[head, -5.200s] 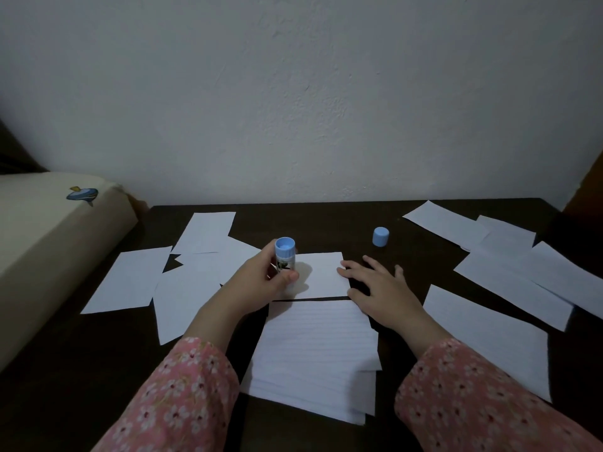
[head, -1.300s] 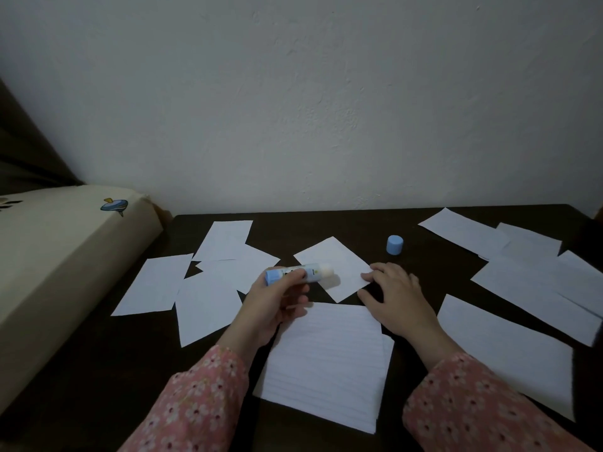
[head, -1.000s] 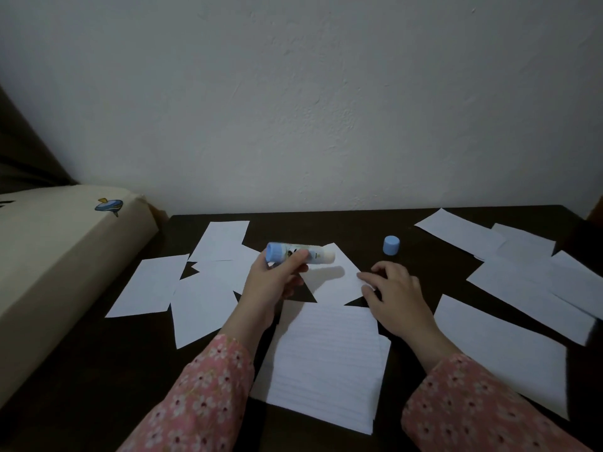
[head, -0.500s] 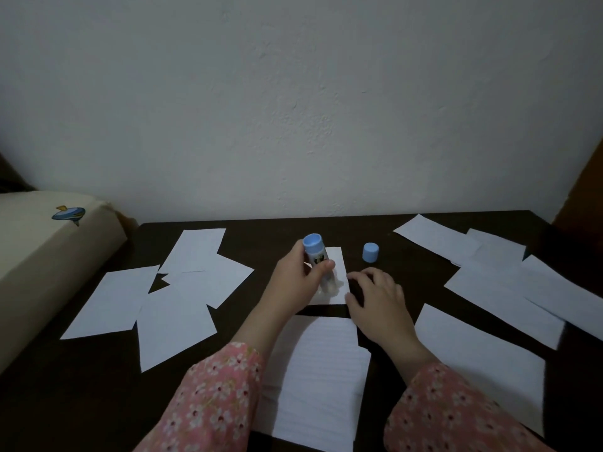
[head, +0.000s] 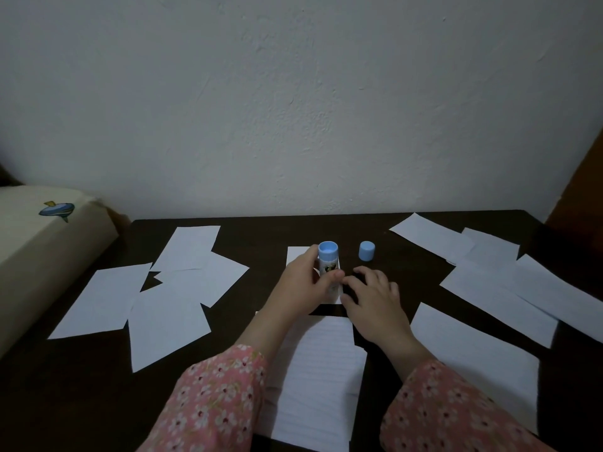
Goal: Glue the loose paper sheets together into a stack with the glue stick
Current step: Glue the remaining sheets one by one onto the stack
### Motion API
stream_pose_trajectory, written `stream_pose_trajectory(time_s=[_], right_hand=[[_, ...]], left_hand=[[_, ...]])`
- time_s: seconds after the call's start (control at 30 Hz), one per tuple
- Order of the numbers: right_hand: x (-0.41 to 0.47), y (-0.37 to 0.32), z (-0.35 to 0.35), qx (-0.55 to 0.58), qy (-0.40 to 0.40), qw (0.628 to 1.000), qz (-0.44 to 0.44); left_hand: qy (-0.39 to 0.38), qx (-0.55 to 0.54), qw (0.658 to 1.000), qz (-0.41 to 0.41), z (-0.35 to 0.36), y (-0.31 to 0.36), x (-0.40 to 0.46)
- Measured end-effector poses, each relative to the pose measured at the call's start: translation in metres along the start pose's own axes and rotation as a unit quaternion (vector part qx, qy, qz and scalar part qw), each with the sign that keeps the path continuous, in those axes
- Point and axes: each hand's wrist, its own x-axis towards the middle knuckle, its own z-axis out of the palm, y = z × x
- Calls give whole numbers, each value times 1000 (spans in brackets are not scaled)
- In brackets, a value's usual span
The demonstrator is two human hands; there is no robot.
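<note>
My left hand grips the glue stick, which stands upright with its blue base up and its tip down on a small white sheet at the table's middle. My right hand lies with fingers spread on the right edge of that sheet, holding it flat. The stick's blue cap stands just to the right of the sheet. A stack of lined sheets lies between my forearms near the front edge.
Loose white sheets lie spread on the dark table: a cluster at the left and several at the right. A cream cushion borders the table's left side. A white wall stands right behind the table.
The small sheet has been turned from a diagonal lie to a straight one. My left hand tipped the glue stick from lying sideways to upright, tip down on the sheet.
</note>
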Motion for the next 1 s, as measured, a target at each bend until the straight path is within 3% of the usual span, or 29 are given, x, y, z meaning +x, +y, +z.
stream_pose_trajectory(time_s=[1.0], right_hand=[[1, 0, 2, -24, -14, 1000, 3]], left_hand=[[15, -6, 998, -58, -46, -25, -12]])
